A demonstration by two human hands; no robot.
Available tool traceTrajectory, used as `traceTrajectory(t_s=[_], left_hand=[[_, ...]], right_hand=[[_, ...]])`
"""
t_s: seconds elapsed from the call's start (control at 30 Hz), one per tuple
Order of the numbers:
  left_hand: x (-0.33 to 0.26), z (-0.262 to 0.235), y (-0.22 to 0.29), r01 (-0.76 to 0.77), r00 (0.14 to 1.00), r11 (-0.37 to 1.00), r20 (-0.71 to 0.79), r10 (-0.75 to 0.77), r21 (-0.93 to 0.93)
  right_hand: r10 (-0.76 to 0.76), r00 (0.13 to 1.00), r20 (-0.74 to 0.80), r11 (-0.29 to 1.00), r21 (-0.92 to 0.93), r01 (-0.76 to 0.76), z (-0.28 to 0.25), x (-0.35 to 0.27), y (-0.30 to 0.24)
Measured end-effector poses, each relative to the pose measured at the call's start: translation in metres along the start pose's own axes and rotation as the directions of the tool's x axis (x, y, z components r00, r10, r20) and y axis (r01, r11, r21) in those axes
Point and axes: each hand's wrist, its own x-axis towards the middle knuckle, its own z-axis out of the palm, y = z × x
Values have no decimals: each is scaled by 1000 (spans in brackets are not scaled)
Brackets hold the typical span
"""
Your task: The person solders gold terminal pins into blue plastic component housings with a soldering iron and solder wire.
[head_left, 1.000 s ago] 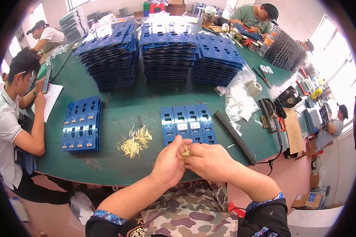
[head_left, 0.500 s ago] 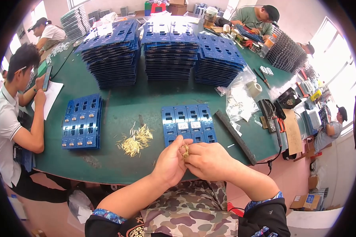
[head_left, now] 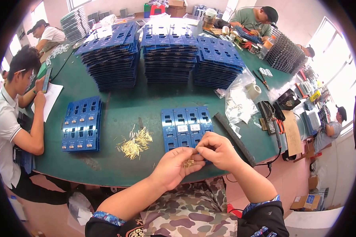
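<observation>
A small bunch of brass-coloured pins (head_left: 188,162) is being held in the curled left hand (head_left: 173,167), at the front edge of the tabletop (head_left: 118,102). The right hand (head_left: 221,152) is being pinched at its fingertips; a grip cannot be confirmed. A loose pile (head_left: 134,143) is being left nearby, unpicked. Any pins being carried by the blue panel (head_left: 182,135) cannot be made out.

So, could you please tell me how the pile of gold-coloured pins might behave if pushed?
The gold-coloured pins would probably scatter, since they lie loose and crisscrossed. Each is likely light, being so thin, and probably stiff, as they look straight.
</observation>
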Motion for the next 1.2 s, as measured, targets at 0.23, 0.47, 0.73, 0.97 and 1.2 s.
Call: traceTrajectory(t_s=[0.23, 0.47, 0.73, 0.97, 1.2], left_hand=[[4, -5, -4, 52, 999, 998, -18, -52, 34], [6, -4, -7, 32, 998, 999, -46, -32, -14], [8, 1, -13, 65, 998, 998, 8, -65, 18], [3, 6, -4, 90, 996, 993, -23, -88, 82], [1, 5, 1, 51, 995, 985, -97, -35, 166]], right_hand=[[-22, 1000, -1, 998, -55, 22, 0, -4, 7], [18, 999, -36, 981, 193, -11, -8, -9, 13], [-77, 996, 40, 997, -15, 77, -12, -14, 13], [141, 971, -196, 988, 93, -124, -43, -18, 28], [19, 995, -99, 921, -386, -56, -49, -22, 35]])
